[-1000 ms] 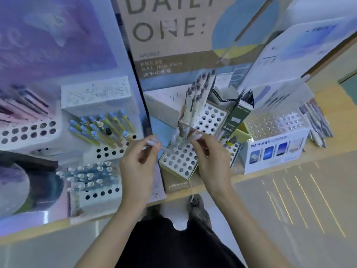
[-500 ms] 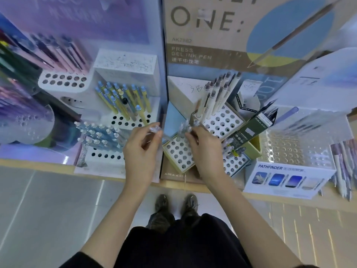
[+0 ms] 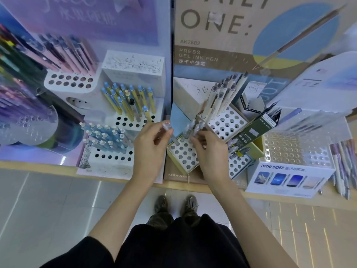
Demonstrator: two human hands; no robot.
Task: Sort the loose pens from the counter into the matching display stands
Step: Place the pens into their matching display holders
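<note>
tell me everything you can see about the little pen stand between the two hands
The stand is a small square box, cardboard by its look: white top with a grid of round holes, mostly empty, pale yellow sides. It sits turned cornerwise on a brown base near the counter front edge. A few clear pens stand at its far corner, held by the right hand. The left hand pinches another pen, tip at a far-left hole.

Single view on file: my head-worn wide-angle camera, facing forward and steeply down across the counter (image 3: 280, 197) edge. It sits close above the left hand (image 3: 150, 144) and right hand (image 3: 210, 151) at mid-frame, display stands (image 3: 183, 155) fanning out behind them. The lower frame takes in floor tiles (image 3: 58, 200) and shoes (image 3: 162, 204).
</note>
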